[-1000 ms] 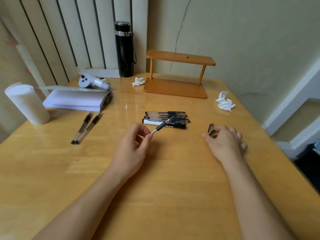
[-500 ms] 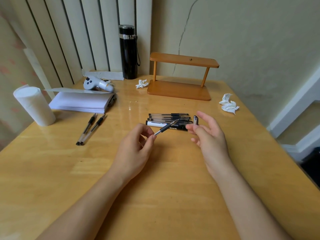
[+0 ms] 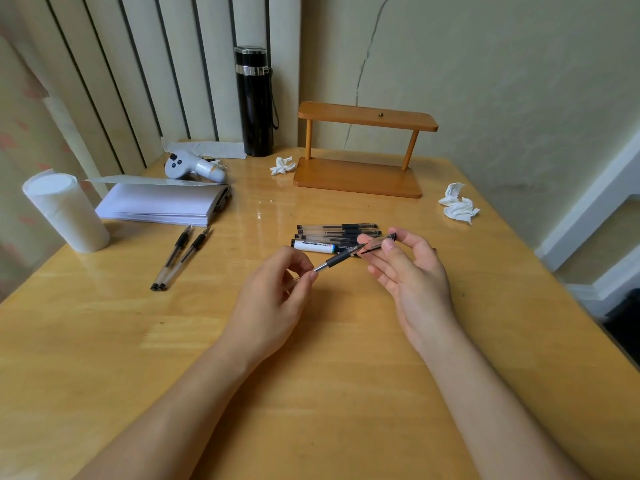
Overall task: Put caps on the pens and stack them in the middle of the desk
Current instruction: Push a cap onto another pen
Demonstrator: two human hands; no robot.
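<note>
I saw left hand (image 3: 273, 289) pinching pen (image 3: 341, 259), right hand (image 3: 412, 271) pinching cap (image 3: 379, 242) at its tip, just before pen stack (image 3: 334, 237). Bare counter (image 3: 311, 393) nearer me.

The table (image 3: 242, 393) is yellow wood, smooth and shiny, and light glints on it. The little shelf (image 3: 360, 178) at the back is wood too, darker and less shiny. The bottle (image 3: 254, 105) is black and glossy with a bright metal ring near the top. The pens in the pile (image 3: 332, 233) look like see-through plastic with black rubbery grips. The pen (image 3: 341, 259) held in the fingers (image 3: 308, 275) looks the same. The stack of paper (image 3: 159, 204) is white and dull. The roll (image 3: 67, 211) looks like soft paper. The crumpled tissue (image 3: 459, 206) is wrinkly.
</note>
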